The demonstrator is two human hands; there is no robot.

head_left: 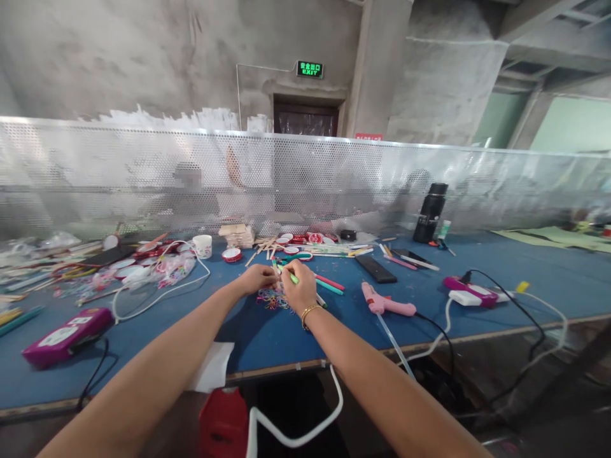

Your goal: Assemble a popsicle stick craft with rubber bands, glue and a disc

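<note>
One sign reads "EXIT"; the right hand grips a green marker; whether the left hand grips anything is unclear.

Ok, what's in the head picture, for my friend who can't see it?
A left hand and a right hand are close together over a blue table, the right holding a green marker. A pink glue gun lies to their right.

One head-worn camera looks forward and down from behind the nearby hands
</note>
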